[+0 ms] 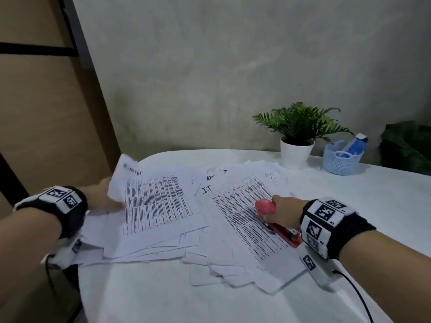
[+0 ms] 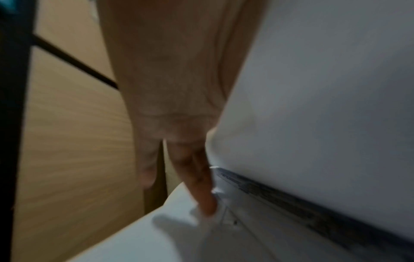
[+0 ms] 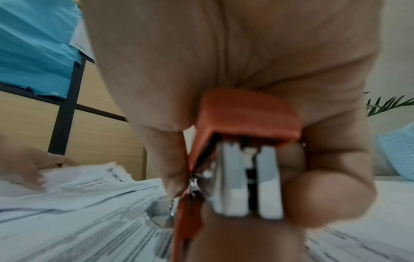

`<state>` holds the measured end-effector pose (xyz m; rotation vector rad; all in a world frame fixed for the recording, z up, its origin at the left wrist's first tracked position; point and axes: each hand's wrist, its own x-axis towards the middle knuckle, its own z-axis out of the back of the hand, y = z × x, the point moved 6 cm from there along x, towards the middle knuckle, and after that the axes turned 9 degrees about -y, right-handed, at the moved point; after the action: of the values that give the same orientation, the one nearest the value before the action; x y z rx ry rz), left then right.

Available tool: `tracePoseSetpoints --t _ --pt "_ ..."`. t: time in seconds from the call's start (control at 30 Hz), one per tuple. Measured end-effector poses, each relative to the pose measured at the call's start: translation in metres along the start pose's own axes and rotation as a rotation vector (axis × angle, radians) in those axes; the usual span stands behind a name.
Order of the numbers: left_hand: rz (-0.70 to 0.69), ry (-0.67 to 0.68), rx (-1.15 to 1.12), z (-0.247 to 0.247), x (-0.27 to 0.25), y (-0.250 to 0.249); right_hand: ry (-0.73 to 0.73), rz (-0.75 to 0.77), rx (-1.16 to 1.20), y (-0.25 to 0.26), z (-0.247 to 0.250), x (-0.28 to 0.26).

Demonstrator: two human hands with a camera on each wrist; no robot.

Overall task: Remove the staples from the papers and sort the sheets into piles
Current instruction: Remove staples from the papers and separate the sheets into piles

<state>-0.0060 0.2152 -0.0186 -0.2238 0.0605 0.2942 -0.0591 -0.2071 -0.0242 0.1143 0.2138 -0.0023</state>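
Observation:
Printed sheets lie in two loose heaps on the white table. The left heap has a table sheet marked "ADMIN" on top. My left hand holds that sheet's left edge, lifting it slightly; in the left wrist view its fingers lie straight along the paper. The right heap carries another table sheet. My right hand grips a red stapler resting on that heap; in the right wrist view the stapler shows its metal end, wrapped by my fingers.
A potted fern in a white pot and a light blue basket holding a blue item stand at the table's back right. A wooden panel with a black frame is at the left. Wrist cables hang by both arms.

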Motion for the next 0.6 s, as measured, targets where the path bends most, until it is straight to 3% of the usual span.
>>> tracePoseSetpoints --t 0.1,0.2,0.3,0.43,0.5,0.6 --pt "-0.041 0.119 0.373 -0.008 -0.009 0.008 0.011 0.013 -0.014 -0.001 -0.005 0.003" --pt "-0.197 -0.033 0.665 0.002 -0.023 -0.022 0.025 0.043 -0.043 0.001 -0.007 0.002" --pt "-0.376 -0.085 0.483 0.009 -0.040 -0.087 0.008 0.054 -0.036 0.004 -0.005 -0.001" --pt "-0.332 0.185 0.183 -0.025 -0.051 -0.163 0.015 0.107 -0.109 0.009 -0.003 -0.008" --pt "-0.311 0.252 0.196 -0.045 -0.053 -0.188 -0.016 0.135 -0.144 0.007 -0.004 -0.006" --pt "-0.297 0.191 0.297 -0.055 -0.051 -0.207 -0.040 0.148 -0.175 0.003 -0.009 0.000"
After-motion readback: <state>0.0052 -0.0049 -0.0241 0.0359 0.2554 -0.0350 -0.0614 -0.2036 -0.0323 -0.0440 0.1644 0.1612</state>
